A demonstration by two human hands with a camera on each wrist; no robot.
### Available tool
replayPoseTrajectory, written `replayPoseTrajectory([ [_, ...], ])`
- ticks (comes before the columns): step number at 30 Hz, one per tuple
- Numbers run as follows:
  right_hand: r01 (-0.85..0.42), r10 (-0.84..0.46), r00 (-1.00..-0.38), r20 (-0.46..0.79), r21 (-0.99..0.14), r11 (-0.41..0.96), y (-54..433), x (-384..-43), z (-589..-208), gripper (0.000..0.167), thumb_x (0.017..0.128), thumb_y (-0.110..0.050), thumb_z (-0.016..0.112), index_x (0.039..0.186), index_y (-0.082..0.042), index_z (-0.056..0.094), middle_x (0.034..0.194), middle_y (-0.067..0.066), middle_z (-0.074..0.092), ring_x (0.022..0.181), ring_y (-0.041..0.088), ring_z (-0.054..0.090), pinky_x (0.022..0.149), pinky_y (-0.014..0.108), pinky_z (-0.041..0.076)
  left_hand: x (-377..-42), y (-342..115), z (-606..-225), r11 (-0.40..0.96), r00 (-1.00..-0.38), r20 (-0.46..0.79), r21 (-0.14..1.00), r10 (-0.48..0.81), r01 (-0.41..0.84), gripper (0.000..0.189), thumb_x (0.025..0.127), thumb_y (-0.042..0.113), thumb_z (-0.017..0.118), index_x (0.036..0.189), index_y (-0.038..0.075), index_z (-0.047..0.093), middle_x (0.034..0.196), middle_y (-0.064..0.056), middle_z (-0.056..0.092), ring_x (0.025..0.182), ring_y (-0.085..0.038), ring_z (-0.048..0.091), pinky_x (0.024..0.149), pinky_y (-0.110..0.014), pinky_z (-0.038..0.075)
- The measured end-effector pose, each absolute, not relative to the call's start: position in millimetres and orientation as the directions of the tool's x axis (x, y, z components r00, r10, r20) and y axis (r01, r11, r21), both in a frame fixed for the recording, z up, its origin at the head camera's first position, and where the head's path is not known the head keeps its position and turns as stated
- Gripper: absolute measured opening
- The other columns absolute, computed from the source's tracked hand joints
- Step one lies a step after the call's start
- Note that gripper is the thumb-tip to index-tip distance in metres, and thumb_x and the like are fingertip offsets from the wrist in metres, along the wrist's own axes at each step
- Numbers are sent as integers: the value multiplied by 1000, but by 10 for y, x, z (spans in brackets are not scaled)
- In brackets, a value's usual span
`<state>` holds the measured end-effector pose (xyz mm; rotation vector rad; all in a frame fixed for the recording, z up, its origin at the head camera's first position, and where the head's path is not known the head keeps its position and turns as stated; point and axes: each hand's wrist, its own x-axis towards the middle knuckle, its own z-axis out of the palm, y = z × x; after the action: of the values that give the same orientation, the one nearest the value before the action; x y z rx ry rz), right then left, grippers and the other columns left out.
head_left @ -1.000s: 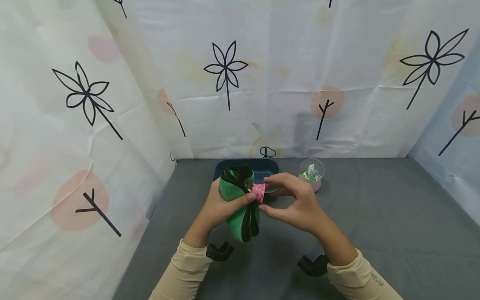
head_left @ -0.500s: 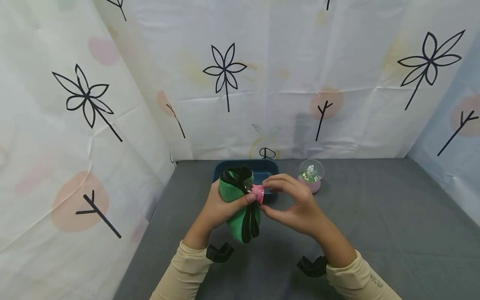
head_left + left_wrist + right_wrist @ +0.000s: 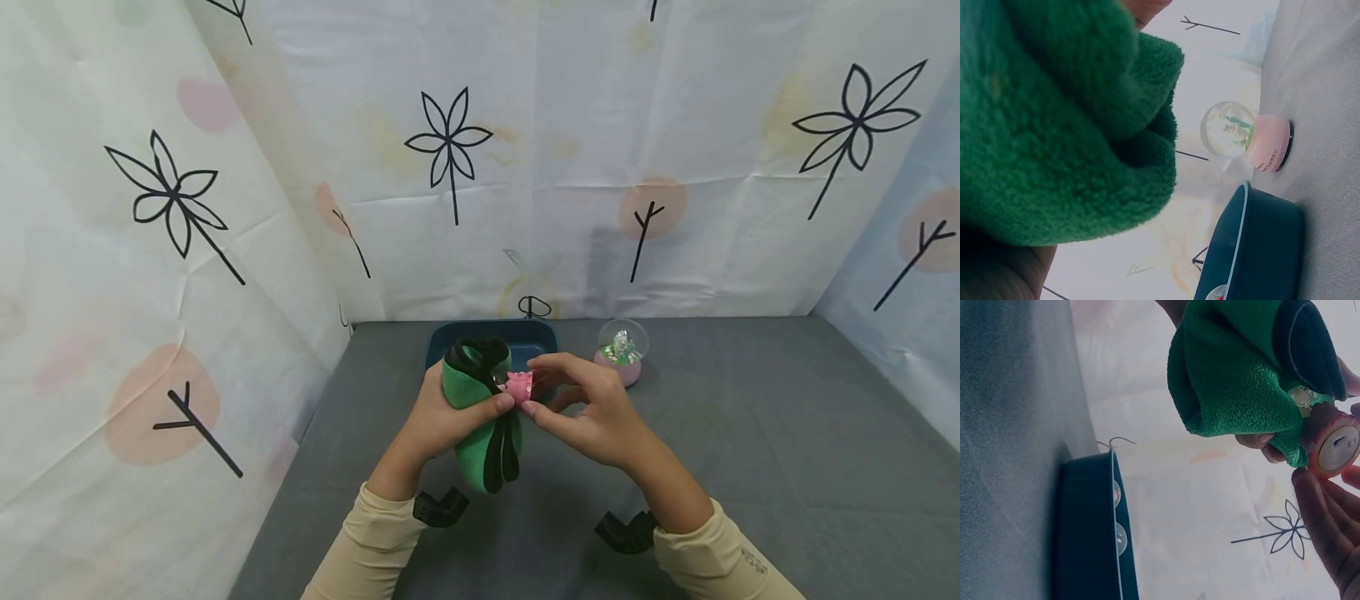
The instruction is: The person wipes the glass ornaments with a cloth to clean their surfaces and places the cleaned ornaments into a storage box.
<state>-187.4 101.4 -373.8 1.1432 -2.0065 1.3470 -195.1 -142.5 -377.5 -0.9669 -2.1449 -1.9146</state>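
My left hand (image 3: 435,421) grips a folded green cloth (image 3: 459,387) with dark edging, bunched about a small snow globe. The globe's pink base (image 3: 519,385) sticks out of the cloth toward the right. My right hand (image 3: 592,417) pinches that base between thumb and fingers. In the right wrist view, the base's round pale underside (image 3: 1339,449) faces the camera, and a bit of clear dome (image 3: 1300,397) shows beside the cloth. Plush green fabric (image 3: 1054,137) fills much of the left wrist view and hides most of the left hand.
Behind the hands stands a dark blue bin (image 3: 538,332); clear domes (image 3: 1122,539) show inside it. A larger snow globe (image 3: 621,357) with a pink base stands right of it on the grey tabletop (image 3: 750,433). A printed fabric backdrop (image 3: 570,150) rises behind.
The pink base has turned a little against the cloth, and my right fingers have shifted on it. My left hand keeps its hold, sitting slightly lower in view.
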Motion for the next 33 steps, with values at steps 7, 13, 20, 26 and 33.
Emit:
replayPoseTrajectory([
  [7,-886,-394,-463,794,-429,175,1014,-1890,-3719,61,75,-1,92,131,-5,67,126,10,71,111,23,69,79,32,66,-1970,-1429,-3803,11,-792,508,840,339,543,38,93,25,85,122,9,68,98,-13,74,84,-19,74,78,-38,66],
  [13,-923,-408,-384,828,-358,142,1002,-1884,-3693,63,70,8,91,127,-3,69,126,13,69,113,22,68,85,30,65,-1956,-1427,-3808,7,-806,495,851,324,526,40,92,27,86,123,7,68,102,-15,75,87,-19,75,79,-37,66],
  [20,-927,-409,-373,833,-353,126,1012,-1888,-3694,50,75,7,90,121,-1,72,117,14,72,105,22,70,79,29,65,-1943,-1420,-3794,5,-806,484,856,341,517,38,93,27,85,121,7,68,101,-15,75,85,-19,74,78,-37,66],
  [26,-920,-413,-383,826,-381,91,1022,-1907,-3710,38,84,-6,89,117,0,72,107,13,76,90,21,75,72,28,65,-1933,-1437,-3792,15,-805,464,863,370,505,39,93,33,85,118,8,68,97,-12,73,83,-18,74,76,-37,66],
  [33,-833,-423,-540,728,-535,142,1041,-1869,-3728,40,84,7,83,121,-2,71,103,8,78,84,13,76,69,25,65,-1937,-1432,-3800,11,-794,466,860,390,511,43,93,37,85,122,10,67,101,-12,73,87,-21,74,80,-38,66],
])
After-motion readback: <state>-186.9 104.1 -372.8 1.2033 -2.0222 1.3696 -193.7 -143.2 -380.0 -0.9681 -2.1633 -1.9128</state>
